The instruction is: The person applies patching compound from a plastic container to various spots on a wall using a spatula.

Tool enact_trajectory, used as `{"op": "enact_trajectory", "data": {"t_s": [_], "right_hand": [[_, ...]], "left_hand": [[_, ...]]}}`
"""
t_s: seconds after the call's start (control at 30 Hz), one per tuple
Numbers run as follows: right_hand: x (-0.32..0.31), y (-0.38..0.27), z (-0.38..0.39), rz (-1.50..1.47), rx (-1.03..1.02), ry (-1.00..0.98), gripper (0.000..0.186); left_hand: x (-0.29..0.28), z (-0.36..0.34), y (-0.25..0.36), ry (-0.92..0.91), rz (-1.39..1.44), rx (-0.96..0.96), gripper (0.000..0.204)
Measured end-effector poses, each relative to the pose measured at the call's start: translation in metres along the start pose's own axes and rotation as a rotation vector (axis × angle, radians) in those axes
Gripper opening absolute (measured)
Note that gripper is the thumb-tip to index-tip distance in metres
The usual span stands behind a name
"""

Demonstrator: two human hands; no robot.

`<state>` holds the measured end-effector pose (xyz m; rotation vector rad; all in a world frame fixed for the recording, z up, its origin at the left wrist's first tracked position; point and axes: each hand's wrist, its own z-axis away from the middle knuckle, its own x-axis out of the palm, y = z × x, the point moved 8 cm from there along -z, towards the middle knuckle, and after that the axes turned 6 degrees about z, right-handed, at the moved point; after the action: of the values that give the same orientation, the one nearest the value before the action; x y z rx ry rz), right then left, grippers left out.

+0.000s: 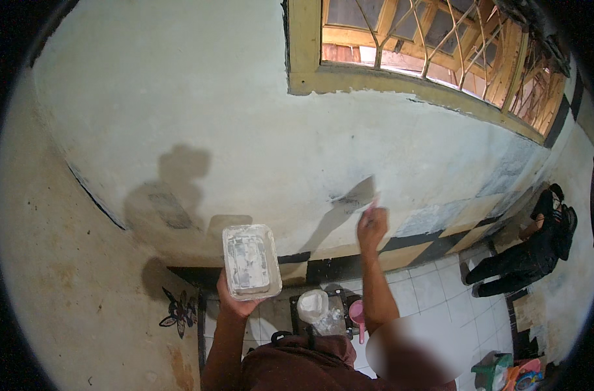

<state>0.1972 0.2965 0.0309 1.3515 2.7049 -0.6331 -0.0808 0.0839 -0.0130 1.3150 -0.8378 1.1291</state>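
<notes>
My left hand (233, 300) holds up a whitish rectangular tub (277, 260) from below, its inside coated with a white paste. Raised at the wall, my right hand (372, 227) is closed round a slim tool (375, 199); its working end is blurred, so its kind is unclear. The tool is close to the pale wall (245, 130), beside a dark scuffed patch (339, 197) crossed by the hand's shadow. Whether it touches the wall I cannot tell.
A yellow window frame (388, 81) with metal bars is above right. Below, a dark low stand (296, 318) bears a white container (312, 305), near a pink dipper (356, 313). Another person (538, 254) in dark clothes stands at right. Coloured baskets (496, 375) sit lower right.
</notes>
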Motion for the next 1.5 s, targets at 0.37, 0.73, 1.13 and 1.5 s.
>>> {"op": "enact_trajectory", "data": {"t_s": [0.37,0.73,1.13,1.5], "right_hand": [[0.084,-0.07,0.086,-0.223,-0.25,-0.529,0.019],[0.006,-0.035,0.07,0.07,-0.069,-0.233,0.011],[0.078,0.018,0.162,0.034,-0.389,-0.719,0.014],[-0.004,0.067,0.037,0.082,0.154,-0.257,0.009]], "left_hand": [[0.003,-0.01,-0.016,0.014,0.054,-0.1,0.055],[0.0,-0.012,-0.012,-0.036,0.06,-0.106,0.057],[0.013,-0.007,-0.008,0.028,0.007,-0.046,0.051],[0.006,-0.001,-0.015,0.003,0.007,-0.127,0.054]]}}
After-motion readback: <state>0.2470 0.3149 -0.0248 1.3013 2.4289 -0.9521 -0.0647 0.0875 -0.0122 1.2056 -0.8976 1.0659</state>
